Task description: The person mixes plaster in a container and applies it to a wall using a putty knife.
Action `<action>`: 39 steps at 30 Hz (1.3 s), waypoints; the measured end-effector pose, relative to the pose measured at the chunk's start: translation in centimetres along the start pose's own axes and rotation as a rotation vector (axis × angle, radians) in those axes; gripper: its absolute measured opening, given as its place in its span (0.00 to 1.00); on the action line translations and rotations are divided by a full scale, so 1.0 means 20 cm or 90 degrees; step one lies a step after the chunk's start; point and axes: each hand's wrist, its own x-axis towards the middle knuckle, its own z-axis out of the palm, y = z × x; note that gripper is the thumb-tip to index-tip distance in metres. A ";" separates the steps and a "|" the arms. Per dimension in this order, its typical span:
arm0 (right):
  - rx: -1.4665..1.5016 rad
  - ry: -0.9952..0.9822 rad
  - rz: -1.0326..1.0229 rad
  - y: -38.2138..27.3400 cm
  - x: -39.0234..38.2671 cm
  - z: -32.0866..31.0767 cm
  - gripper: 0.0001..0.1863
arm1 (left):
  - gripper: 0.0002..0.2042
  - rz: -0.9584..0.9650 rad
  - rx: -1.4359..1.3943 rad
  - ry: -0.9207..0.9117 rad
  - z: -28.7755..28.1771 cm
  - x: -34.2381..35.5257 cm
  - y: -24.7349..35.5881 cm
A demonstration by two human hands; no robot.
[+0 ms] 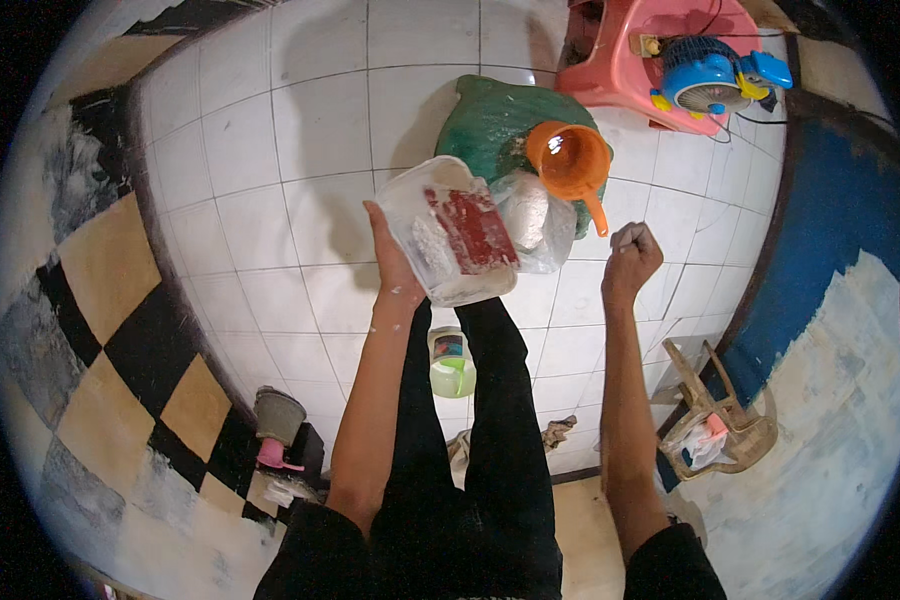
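Observation:
My left hand (394, 262) grips the edge of a white plastic tub (400, 195), fingers mostly behind it. The tub is tilted toward me, with white powder or paste smeared inside and a red patch on it. Off to the right, my right hand (634, 262) is closed in a fist with whitish smears on the fingers; what it holds, if anything, is hidden. Between the hands lies a clear plastic bag (535, 225) of white powder. An orange dipper (573, 165) with liquid in it stands just beyond, on a green sack (485, 120).
A pink plastic chair (620, 60) bears a blue fan (705, 80) at the far right, with cables nearby. A container with green on it (451, 370) stands between my legs. A brown chair (750, 440) is at right; a grey bucket (279, 415) and pink dipper (273, 455) sit left.

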 end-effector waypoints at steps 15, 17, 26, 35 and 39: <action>-0.206 -0.146 -0.382 -1.41 -0.62 0.12 0.15 | 0.40 0.035 0.003 -0.102 0.44 -0.67 0.39; -0.286 -0.156 -0.440 -1.54 -0.62 0.09 0.21 | 0.40 0.075 0.008 -0.105 0.50 -0.78 0.45; -0.064 -0.333 -0.313 -1.95 -0.86 0.00 0.16 | 0.42 0.095 -0.099 -0.246 0.69 -1.25 0.77; -0.192 -0.254 -0.343 -2.28 -1.18 0.10 0.13 | 0.26 0.124 -0.248 -0.320 0.42 -1.16 0.79; -0.321 -0.075 -0.555 -2.38 -1.29 0.25 0.15 | 0.23 0.097 -0.288 -0.389 0.40 -1.16 0.95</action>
